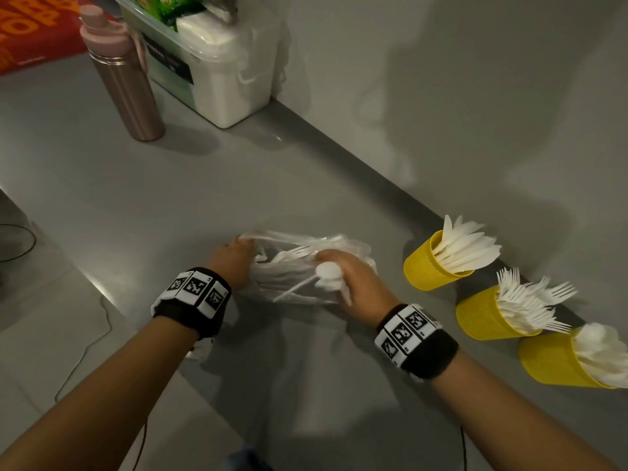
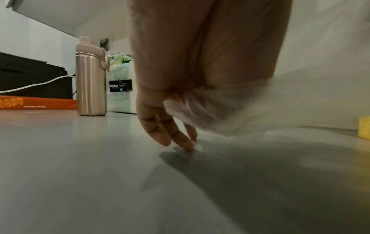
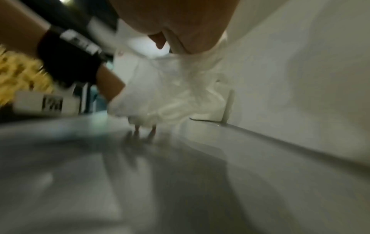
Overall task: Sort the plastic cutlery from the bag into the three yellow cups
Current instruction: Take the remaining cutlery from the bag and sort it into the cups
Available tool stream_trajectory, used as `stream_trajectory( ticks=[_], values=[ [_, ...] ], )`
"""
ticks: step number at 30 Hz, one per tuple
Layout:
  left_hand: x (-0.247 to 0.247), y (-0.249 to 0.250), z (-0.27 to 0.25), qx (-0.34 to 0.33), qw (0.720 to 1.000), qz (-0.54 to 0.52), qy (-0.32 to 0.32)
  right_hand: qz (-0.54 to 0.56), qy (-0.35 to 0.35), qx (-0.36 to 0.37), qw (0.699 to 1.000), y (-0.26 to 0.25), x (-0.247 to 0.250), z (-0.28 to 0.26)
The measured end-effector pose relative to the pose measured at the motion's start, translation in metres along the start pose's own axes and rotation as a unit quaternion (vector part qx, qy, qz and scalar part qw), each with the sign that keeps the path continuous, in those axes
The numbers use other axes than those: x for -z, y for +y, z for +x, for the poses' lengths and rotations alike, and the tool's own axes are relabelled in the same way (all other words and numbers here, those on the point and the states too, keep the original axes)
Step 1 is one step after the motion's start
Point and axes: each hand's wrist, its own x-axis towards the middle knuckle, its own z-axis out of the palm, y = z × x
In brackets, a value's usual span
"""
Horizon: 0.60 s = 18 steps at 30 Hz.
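The left hand (image 1: 234, 263) pinches the rim of the clear bag (image 1: 292, 266) of cutlery, other fingers (image 2: 160, 133) reaching down to the table (image 1: 170, 198). The right hand (image 1: 353, 280) grips white spoons (image 1: 328, 275) at the bag's mouth; three yellow cups (image 1: 428, 270) stand just right of its fingers.

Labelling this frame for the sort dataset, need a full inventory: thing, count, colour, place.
cups: 3, yellow, row at right by the wall; far one knives, middle forks, near spoons
bag: 1, clear, table centre, cutlery inside
spoons: a few, white, in right hand over the bag
bottle: 1, pink metal, far left, upright
box: 1, translucent white, behind the bottle against the wall
paper pack: 1, orange-red, far left corner
table: 1, grey
wristbands: 2, black with markers
left hand: grip on the bag's edge
right hand: grip on the spoons
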Motion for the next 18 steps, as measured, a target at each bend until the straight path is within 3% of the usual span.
stream_trajectory(
  ticks=[2, 5, 12, 16, 18],
  values=[
    [-0.002, -0.009, 0.005, -0.017, 0.997, -0.069, -0.031, 0.069, 0.115, -0.069, 0.989, -0.004, 0.0, -0.005],
    [-0.027, -0.036, 0.029, -0.037, 0.988, -0.136, -0.065, 0.231, 0.207, -0.172, 0.935, -0.008, -0.002, -0.007],
    [-0.01, 0.007, -0.003, -0.019, 0.937, -0.342, -0.063, 0.41, 0.316, -0.156, 0.841, -0.04, 0.014, -0.015],
    [-0.013, 0.015, -0.004, -0.028, 0.939, -0.338, -0.06, 0.417, 0.282, -0.142, 0.852, -0.055, 0.013, -0.021],
    [-0.022, 0.006, 0.003, -0.023, 0.944, -0.324, -0.06, 0.349, 0.21, -0.163, 0.898, -0.047, -0.003, -0.024]
  ],
)
